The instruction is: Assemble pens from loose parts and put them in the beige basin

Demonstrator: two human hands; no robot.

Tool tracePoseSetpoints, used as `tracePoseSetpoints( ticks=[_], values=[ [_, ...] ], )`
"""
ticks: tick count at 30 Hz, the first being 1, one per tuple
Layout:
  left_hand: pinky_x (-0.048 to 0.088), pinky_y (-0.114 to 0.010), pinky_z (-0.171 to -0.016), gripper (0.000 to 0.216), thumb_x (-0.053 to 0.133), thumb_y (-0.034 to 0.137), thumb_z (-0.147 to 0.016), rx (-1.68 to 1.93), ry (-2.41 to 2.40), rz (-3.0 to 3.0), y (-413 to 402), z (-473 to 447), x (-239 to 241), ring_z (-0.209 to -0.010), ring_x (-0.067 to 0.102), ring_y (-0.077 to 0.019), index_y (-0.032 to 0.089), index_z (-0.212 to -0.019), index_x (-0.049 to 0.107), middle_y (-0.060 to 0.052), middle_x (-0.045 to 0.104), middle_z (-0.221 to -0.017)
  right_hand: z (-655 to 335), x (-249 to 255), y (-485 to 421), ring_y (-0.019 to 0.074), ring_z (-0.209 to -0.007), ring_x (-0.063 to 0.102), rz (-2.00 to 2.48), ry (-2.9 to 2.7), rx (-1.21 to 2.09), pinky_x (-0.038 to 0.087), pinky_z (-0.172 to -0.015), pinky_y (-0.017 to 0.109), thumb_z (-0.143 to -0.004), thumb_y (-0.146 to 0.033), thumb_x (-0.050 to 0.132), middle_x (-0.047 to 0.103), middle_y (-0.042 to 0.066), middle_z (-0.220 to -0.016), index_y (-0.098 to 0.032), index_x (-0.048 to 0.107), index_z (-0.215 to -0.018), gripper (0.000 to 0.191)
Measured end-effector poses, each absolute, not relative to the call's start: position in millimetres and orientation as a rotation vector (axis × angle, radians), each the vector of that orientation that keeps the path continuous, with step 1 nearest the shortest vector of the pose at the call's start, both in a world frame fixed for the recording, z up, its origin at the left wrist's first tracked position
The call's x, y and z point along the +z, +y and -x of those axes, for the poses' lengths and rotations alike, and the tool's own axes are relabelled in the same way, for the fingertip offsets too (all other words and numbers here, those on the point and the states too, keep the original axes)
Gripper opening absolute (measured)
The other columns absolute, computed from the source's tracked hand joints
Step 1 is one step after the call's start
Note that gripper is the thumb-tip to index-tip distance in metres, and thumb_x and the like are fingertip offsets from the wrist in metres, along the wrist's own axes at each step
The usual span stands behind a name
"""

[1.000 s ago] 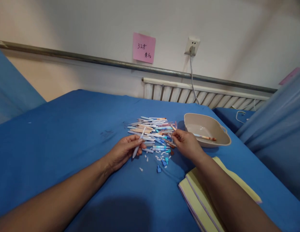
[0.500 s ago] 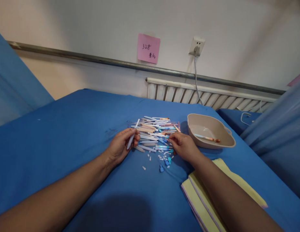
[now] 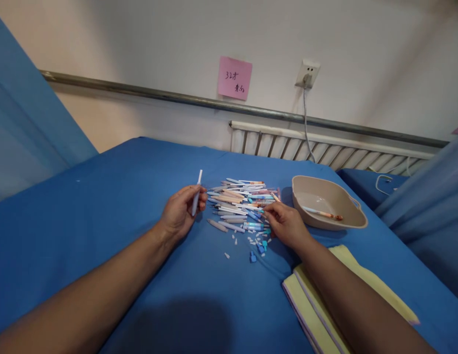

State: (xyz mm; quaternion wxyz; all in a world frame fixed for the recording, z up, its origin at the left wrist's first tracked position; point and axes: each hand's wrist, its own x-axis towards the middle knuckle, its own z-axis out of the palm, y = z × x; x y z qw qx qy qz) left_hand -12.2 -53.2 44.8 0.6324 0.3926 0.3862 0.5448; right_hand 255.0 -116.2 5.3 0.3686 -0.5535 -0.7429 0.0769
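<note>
Between the thumb and fingers of my left hand (image 3: 179,212) is a grey pen barrel (image 3: 195,203), with a thin white tube (image 3: 199,177) sticking up out of its top end. My right hand (image 3: 288,225) has its thumb and fingertips pinched together at the right side of a heap of pen parts. What those fingers hold, if anything, I cannot make out. The heap has white tubes (image 3: 251,207), grey barrels (image 3: 233,227) and blue printed barrels (image 3: 254,226). In front of it lie small white cone tips (image 3: 227,255) and several blue caps (image 3: 253,257).
A beige basin (image 3: 356,209) with one pen (image 3: 322,213) in it stands right of the heap. Folded yellow cloth (image 3: 313,307) lies under my right forearm. Blue sheeting (image 3: 114,196) covers the table. A radiator (image 3: 288,145) and a metal rail (image 3: 169,97) run along the wall behind.
My left hand has moved slightly left, away from the heap, and the pen barrel now stands more upright. My right hand stays pinched at the heap's right side. The view has shifted a little.
</note>
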Motion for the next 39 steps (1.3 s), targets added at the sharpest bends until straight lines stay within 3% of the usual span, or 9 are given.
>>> tracePoseSetpoints(
  ticks=[15, 21, 39],
  values=[
    [0.039, -0.017, -0.047, 0.016, 0.063, 0.028, -0.074, 1.082, 0.857, -1.028, -59, 1, 28, -0.05, 0.049, -0.0073, 0.013, -0.076, 0.059, -0.001, 0.059, -0.063, -271, 7, -109, 0.0164, -0.071, 0.059, 1.838, -1.835, 0.062, 0.04, -0.066, 0.026, -0.085, -0.025, 0.048, 0.066, 0.004, -0.083, -0.019, 0.063, -0.092, 0.018],
    [0.037, -0.018, -0.046, 0.017, 0.06, 0.03, -0.078, 1.029, 0.859, -1.079, -62, -2, 26, -0.05, 0.049, -0.0075, 0.014, -0.079, 0.059, 0.0, 0.058, -0.064, -269, 6, -109, 0.0179, -0.084, 0.061, 1.992, -1.946, 0.048, 0.039, -0.072, 0.026, -0.085, -0.025, 0.049, 0.066, 0.006, -0.096, -0.019, 0.062, -0.099, 0.02],
    [0.037, -0.019, -0.047, 0.022, 0.06, 0.034, -0.078, 0.937, 0.858, -1.078, -64, -5, 23, -0.051, 0.051, -0.0082, 0.013, -0.086, 0.062, -0.001, 0.061, -0.066, -269, 7, -109, 0.0201, -0.078, 0.062, 1.995, -2.006, 0.037, 0.039, -0.065, 0.026, -0.083, -0.022, 0.052, 0.069, 0.008, -0.082, -0.019, 0.063, -0.093, 0.015]
  ],
)
